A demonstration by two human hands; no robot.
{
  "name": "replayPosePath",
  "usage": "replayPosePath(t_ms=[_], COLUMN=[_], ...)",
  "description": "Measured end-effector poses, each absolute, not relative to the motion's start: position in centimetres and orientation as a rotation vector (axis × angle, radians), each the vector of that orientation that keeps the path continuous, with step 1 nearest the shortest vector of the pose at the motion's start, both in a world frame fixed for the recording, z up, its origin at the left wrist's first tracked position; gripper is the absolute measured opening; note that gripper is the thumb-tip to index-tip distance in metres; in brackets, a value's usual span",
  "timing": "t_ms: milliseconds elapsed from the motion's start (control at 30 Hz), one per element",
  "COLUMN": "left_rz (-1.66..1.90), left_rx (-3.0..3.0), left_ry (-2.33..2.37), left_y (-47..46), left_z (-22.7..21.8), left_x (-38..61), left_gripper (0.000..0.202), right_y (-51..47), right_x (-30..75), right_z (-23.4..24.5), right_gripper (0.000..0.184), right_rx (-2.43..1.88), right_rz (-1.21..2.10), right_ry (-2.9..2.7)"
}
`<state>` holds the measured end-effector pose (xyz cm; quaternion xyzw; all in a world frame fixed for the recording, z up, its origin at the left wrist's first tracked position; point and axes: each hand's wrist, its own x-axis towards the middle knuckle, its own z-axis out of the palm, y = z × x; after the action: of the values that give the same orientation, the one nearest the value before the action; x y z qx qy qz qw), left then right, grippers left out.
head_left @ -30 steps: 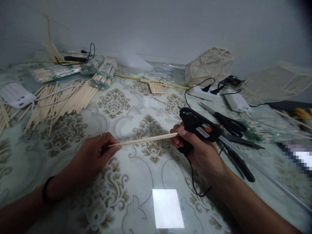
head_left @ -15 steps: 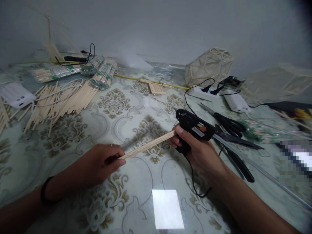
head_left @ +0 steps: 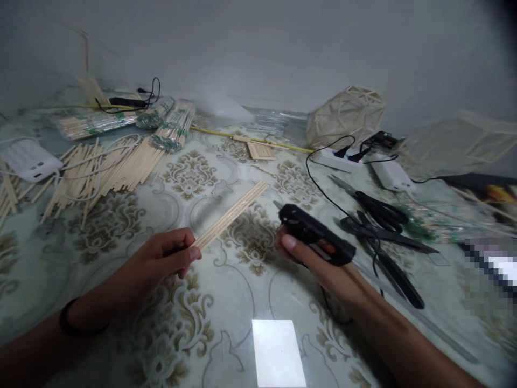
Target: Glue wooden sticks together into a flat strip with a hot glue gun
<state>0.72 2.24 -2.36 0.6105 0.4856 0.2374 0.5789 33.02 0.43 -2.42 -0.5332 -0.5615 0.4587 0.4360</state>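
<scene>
My left hand (head_left: 172,253) pinches the near end of a narrow strip of wooden sticks (head_left: 230,215) lying side by side. The strip slants up and away to the right, its far end free above the patterned tabletop (head_left: 238,302). Wrapped around the grip of a black hot glue gun (head_left: 317,234) is my right hand (head_left: 307,256). The nozzle points up and left, close to the strip but apart from it. The gun's cord hangs below my hand, partly hidden by the forearm.
Scissors (head_left: 375,207) and pliers (head_left: 391,267) lie right of the glue gun. Loose sticks (head_left: 121,170) and bagged sticks (head_left: 173,124) are at left. A power strip (head_left: 337,159), a small stick panel (head_left: 260,151) and a geometric stick frame (head_left: 347,116) stand farther back.
My right hand has let go of the strip's far end and lowered the glue gun slightly. The strip has swung to a steeper angle, its flat face showing, held by my left hand alone.
</scene>
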Motion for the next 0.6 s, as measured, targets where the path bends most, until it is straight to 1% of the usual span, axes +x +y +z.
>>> replayPosePath(t_ms=[100, 200, 333, 500, 600], left_rz=[0.551, 0.518, 0.458, 0.444, 0.428], left_rx=[1.429, 1.442, 1.446, 1.440, 1.441], left_ry=[1.105, 1.065, 1.059, 1.041, 1.033], left_y=[2.2, 2.2, 2.0, 1.9, 2.0], left_z=[-2.3, -2.1, -1.6, -1.1, -1.1], left_x=[0.8, 0.7, 0.8, 1.1, 1.0], left_gripper=[0.037, 0.038, 0.042, 0.044, 0.046], right_y=[0.3, 0.5, 0.5, 0.5, 0.7], right_x=[33.0, 32.9, 32.8, 32.9, 32.9], right_z=[-2.4, -2.7, -3.1, -2.9, -2.8], right_gripper=[0.034, 0.031, 0.032, 0.028, 0.030], right_rx=[-1.355, -1.327, -1.321, -1.335, -1.364], right_rz=[1.039, 0.948, 0.927, 0.895, 0.895], right_ry=[-1.645, -1.829, -1.871, -1.886, -1.890])
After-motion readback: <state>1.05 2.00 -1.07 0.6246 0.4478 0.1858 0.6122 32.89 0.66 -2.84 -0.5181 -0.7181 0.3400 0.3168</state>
